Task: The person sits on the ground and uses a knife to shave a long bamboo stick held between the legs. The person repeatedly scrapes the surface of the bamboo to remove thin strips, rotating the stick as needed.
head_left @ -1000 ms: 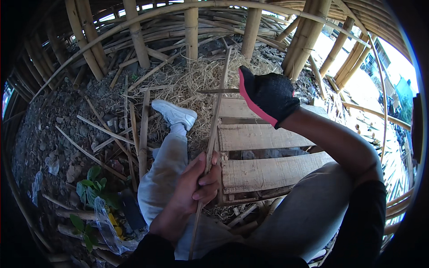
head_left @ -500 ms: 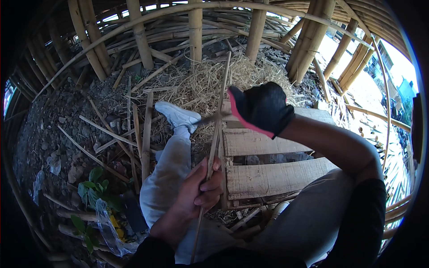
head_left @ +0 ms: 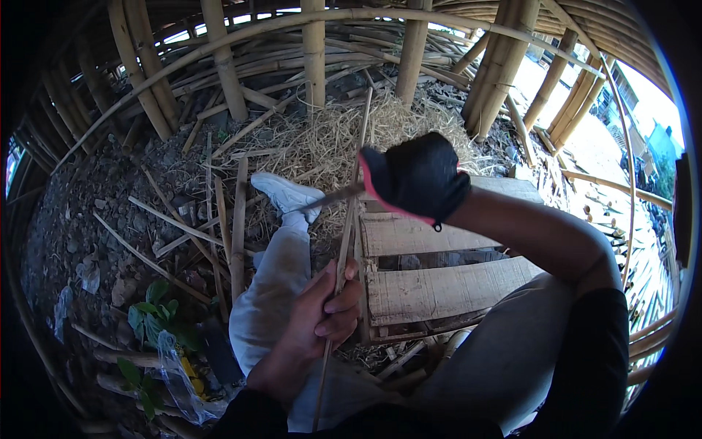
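Since the earlier frames my gloved right hand (head_left: pixel 418 178) has come down and leftward, from far-right above the planks to right over the bamboo strip (head_left: pixel 345 241), and the knife blade (head_left: pixel 330 197) now crosses it. Left hand (head_left: pixel 322 314) hasn't shifted much, still low and near me.

Left hand is bare, fingers curled tight around the strip's near part, thumb on top. Right hand, in a black glove with a pink edge, is fisted on the knife handle; the grip itself is hidden by the glove back. Blade sticks out leftward from the fist, roughly level, meeting the strip well beyond my left hand.

Strip's long axis runs near-to-far, almost straight up the picture, near end down by my lap, far end over the straw pile (head_left: pixel 322 139). So the blade lies across it, right hand farther along, left hand nearer.

Outward: my leg in light trousers and a white shoe (head_left: pixel 287 194) left of the strip, wooden planks (head_left: pixel 439 289) right, bamboo poles (head_left: pixel 314 51) far.
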The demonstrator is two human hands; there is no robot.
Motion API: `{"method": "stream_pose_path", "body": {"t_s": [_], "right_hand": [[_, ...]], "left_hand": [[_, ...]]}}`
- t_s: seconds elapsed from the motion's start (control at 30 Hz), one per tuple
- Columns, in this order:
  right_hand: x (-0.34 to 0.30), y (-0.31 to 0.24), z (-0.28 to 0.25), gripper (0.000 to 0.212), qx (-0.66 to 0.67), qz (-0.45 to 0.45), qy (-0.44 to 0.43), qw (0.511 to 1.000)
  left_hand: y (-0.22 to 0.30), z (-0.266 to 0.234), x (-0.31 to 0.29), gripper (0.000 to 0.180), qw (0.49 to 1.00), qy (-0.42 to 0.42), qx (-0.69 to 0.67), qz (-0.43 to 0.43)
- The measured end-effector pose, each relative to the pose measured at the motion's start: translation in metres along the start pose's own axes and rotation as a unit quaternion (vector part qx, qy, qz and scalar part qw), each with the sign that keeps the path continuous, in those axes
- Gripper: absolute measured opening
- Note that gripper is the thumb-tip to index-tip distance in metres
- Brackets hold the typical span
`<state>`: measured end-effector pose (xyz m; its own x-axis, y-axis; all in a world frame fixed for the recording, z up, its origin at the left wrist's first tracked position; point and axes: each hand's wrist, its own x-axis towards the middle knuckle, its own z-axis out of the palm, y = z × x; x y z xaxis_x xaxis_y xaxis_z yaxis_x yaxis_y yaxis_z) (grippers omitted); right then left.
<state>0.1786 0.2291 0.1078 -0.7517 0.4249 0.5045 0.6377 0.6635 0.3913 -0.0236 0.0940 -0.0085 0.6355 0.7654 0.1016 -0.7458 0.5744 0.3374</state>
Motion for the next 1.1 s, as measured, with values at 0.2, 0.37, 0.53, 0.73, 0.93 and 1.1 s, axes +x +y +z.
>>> {"method": "stream_pose_path", "body": {"t_s": [0.2,0.37,0.53,0.73,0.93,1.1], "right_hand": [[-0.006,0.000,0.004,0.029,0.042,0.031,0.040,0.998],[0.002,0.043,0.016,0.030,0.032,0.042,0.049,0.997],[-0.003,0.016,0.011,0.055,0.046,0.064,0.060,0.995],[0.007,0.037,0.014,0.060,-0.006,0.089,0.074,0.993],[0.011,0.101,0.026,0.034,-0.115,0.091,0.071,0.987],[0.019,0.059,0.014,0.052,-0.127,0.086,0.008,0.988]], "left_hand": [[0.000,0.002,-0.001,0.030,1.000,-0.005,-0.005,-0.003],[-0.001,0.000,0.003,0.030,1.000,-0.004,-0.013,-0.003],[-0.001,0.002,0.000,0.030,1.000,-0.005,-0.006,-0.004],[-0.003,0.003,0.004,0.030,1.000,-0.003,0.003,-0.008],[-0.007,0.002,0.010,0.030,1.000,0.013,0.017,-0.021],[-0.004,-0.001,0.004,0.030,0.999,0.025,0.036,-0.005]]}}
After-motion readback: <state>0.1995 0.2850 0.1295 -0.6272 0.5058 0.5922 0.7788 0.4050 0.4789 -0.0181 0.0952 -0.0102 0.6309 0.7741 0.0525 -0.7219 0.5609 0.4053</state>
